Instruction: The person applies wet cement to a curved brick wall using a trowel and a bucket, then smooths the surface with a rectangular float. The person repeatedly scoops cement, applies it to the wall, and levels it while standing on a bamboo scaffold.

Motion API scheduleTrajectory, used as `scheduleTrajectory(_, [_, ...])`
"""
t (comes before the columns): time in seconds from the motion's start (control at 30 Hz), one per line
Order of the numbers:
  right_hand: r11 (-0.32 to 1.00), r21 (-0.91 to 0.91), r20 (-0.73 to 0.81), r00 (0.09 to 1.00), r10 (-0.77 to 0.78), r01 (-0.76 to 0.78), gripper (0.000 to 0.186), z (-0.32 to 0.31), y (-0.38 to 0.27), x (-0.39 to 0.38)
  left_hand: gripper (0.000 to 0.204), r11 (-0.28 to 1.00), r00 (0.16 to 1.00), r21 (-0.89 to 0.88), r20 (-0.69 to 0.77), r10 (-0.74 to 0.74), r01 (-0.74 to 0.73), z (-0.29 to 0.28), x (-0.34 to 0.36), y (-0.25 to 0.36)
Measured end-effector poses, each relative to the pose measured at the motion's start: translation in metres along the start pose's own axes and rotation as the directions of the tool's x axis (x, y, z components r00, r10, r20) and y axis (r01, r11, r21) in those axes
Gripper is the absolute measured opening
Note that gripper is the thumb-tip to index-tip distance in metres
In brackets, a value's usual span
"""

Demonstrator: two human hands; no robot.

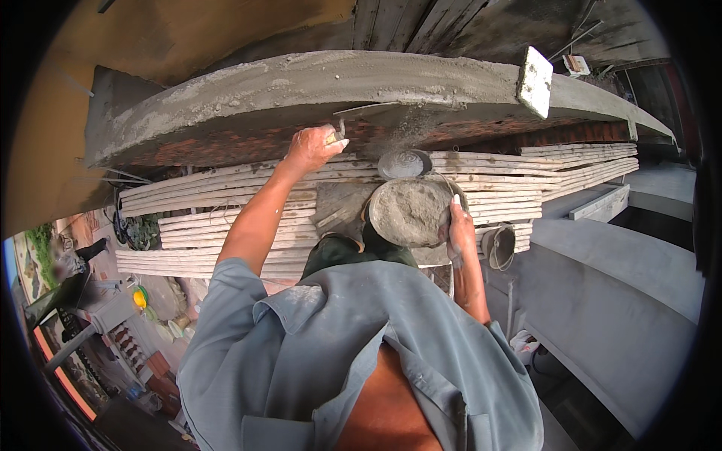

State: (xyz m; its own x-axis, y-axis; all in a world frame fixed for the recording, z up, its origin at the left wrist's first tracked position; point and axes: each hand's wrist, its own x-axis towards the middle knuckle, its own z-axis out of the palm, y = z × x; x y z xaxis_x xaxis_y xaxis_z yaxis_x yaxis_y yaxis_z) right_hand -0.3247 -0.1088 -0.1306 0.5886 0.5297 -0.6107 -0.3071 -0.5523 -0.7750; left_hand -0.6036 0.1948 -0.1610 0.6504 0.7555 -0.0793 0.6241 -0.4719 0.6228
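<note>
My left hand [314, 148] is closed on the handle of a trowel [366, 110], its thin blade along the lower edge of a curved, freshly plastered cement band [301, 79]. Loose mortar falls in a spray below the blade's right end. My right hand [459, 222] grips the rim of a bucket of grey mortar [410, 212], held before my body. Just beyond it sits a round metal container [402, 163] with grey watery contents. A white, mortar-smeared board [535, 81] rests on the band at right.
Plank scaffolding [165, 225] runs beneath me, with another bucket [500, 246] at right. Exposed brick lies under the band. A grey concrete surface [609, 293] spreads lower right. At far left below are a blurred person [71, 259], a yellow object [140, 298] and a balustrade.
</note>
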Motion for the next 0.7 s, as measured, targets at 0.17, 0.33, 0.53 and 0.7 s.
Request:
scheduleTrajectory(0.17, [0.999, -0.011, 0.011, 0.999, 0.03, -0.03, 0.051, 0.024, -0.006, -0.003, 0.057, 0.997, 0.997, 0.035, 0.017, -0.075, 0.075, -0.057, -0.029, -0.047])
scheduleTrajectory(0.33, [1.0, -0.028, 0.077, 0.997, -0.009, 0.011, 0.05, 0.047, -0.023, -0.016, 0.052, 0.96, 0.962, 0.067, -0.027, -0.272, 0.273, -0.126, -0.071, -0.098])
scheduleTrajectory(0.53, [0.996, -0.08, 0.139, 0.99, -0.02, 0.031, 0.047, 0.073, -0.034, -0.022, 0.043, 0.885, 0.915, 0.241, -0.038, -0.402, 0.399, -0.178, -0.153, -0.107])
scheduleTrajectory(0.7, [0.991, -0.125, 0.201, 0.979, -0.024, 0.05, 0.057, 0.099, -0.045, -0.027, 0.029, 0.938, 0.984, 0.317, 0.054, -0.167, 0.142, -0.135, -0.2, -0.042])
